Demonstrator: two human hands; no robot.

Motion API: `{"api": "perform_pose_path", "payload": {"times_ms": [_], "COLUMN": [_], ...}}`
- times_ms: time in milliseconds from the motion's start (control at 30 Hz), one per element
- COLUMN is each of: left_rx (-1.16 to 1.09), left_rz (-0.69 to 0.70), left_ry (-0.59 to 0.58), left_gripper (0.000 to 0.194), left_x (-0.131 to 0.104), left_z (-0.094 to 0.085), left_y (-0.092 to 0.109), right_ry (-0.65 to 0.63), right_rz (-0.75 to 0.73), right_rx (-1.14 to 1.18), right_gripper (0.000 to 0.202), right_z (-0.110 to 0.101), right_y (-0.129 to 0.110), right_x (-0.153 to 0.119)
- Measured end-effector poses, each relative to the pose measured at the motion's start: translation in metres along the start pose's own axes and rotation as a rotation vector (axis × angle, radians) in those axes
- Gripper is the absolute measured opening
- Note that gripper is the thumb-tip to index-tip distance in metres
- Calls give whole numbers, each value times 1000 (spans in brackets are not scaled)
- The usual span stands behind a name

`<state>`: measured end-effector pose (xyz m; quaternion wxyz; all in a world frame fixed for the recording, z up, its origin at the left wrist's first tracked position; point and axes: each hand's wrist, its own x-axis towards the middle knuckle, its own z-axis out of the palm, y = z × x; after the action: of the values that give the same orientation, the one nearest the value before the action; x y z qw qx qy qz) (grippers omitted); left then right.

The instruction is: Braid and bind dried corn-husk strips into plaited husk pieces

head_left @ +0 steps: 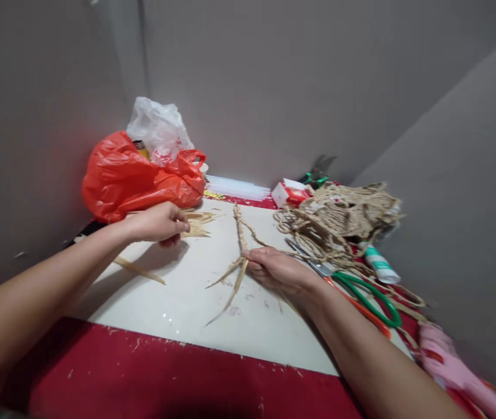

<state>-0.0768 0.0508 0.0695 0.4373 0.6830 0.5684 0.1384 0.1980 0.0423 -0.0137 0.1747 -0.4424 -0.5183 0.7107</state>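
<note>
My right hand (267, 265) is closed on a braided straw piece (239, 227) over the white sheet. Its twisted part points away from me, and loose strip ends (234, 297) fan out toward me. A twisted cord (254, 234) branches off near its far end. At the left, my left hand (164, 224) hovers beside a bunch of dry straw strips (199, 221), fingers curled together; whether a strip is between them is hidden. One single strip (141, 269) lies on the sheet below that hand.
Behind my left hand sits a red plastic bag (129, 174) with a white bag (158, 128). At the right are green-and-orange-handled scissors (361, 291), a rope heap (348, 215), a small box (289, 193), a green-and-white tube (381, 265) and a pink glove (448, 361). Grey walls close in the back.
</note>
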Motion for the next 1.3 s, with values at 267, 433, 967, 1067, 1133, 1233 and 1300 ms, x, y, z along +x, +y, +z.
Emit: {"api": "perform_pose_path", "payload": {"times_ms": [267,433,967,1067,1133,1233,1300], "left_rx": [431,827,176,382,434,403,310], "left_rz": [-346,-396,157,181,167,189,235], "left_ry": [185,372,164,281,271,225,179], "left_gripper": [26,19,21,17,14,11,11], "left_x": [-70,-63,-22,-3,6,16,21], "left_z": [-36,-21,54,62,67,71,70], "left_y": [-58,-80,-35,-34,-30,-21,-13], "right_ry": [-14,-2,19,19,6,-8,4], "right_rz": [74,71,1,1,-1,-7,-5], "right_rx": [-48,-55,-51,-41,-34,-42,-38], "right_gripper": [44,44,42,42,43,44,44], "right_z": [6,6,3,2,1,-1,-1], "right_y": [-1,1,-2,-2,-2,-1,-1], "right_x": [-1,-1,-1,1,1,2,2]}}
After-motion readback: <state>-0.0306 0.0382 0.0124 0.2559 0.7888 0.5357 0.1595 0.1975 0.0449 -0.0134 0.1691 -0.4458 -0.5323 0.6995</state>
